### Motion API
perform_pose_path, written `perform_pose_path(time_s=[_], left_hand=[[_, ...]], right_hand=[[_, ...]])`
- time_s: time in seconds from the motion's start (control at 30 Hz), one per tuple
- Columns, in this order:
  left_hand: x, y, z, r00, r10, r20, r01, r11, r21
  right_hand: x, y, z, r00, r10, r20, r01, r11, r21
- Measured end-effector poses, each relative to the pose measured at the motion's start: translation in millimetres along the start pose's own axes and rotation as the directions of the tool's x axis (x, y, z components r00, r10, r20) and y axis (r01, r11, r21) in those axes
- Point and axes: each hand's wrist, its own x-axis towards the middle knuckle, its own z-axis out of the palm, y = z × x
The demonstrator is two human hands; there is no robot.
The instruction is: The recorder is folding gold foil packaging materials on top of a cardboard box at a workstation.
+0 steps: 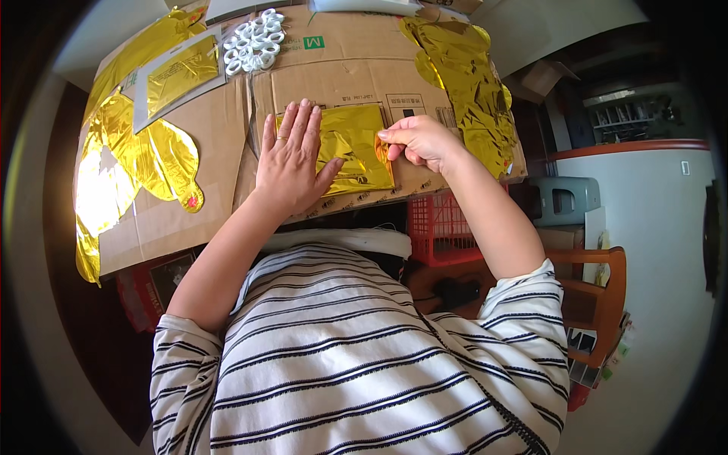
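Note:
A gold foil balloon [353, 144], folded flat into a rough square, lies on the cardboard sheet [227, 178] in front of me. My left hand [296, 155] rests flat on its left part, fingers stretched out and a ring on one of them. At the right edge, my right hand [421, 142] pinches a bit of the gold foil between thumb and forefinger, with that edge slightly lifted. What lies under my left palm is hidden.
More gold foil balloons [470, 83] are spread at the right. A shiny gold balloon [163, 148] and a flat clear-edged packet [182, 74] lie at the left. White ribbon rolls [254, 42] cluster at the back. A red plastic crate [444, 227] and wooden chair [599, 296] stand below.

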Motion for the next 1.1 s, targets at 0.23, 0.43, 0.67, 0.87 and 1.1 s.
perform_pose_path(time_s=[0.23,0.43,0.67,0.87,1.1], left_hand=[[0,6,-9,0.977,0.16,-0.139,-0.165,0.986,-0.025],[0,-4,1,0.981,0.153,-0.12,-0.174,0.966,-0.19],[2,-3,-1,0.984,0.154,-0.088,-0.169,0.966,-0.198],[1,-4,0,0.986,0.147,-0.083,-0.16,0.969,-0.19],[1,-3,1,0.985,0.143,-0.098,-0.16,0.968,-0.193]], right_hand=[[0,5,-1,0.999,-0.038,0.002,0.038,0.999,-0.032],[-14,3,3,0.997,-0.077,0.014,0.078,0.994,-0.082],[-18,13,5,0.994,-0.105,-0.01,0.098,0.955,-0.28],[-36,12,10,0.997,-0.066,0.051,0.08,0.924,-0.373],[-49,33,11,0.994,-0.046,0.097,0.066,0.974,-0.218]])
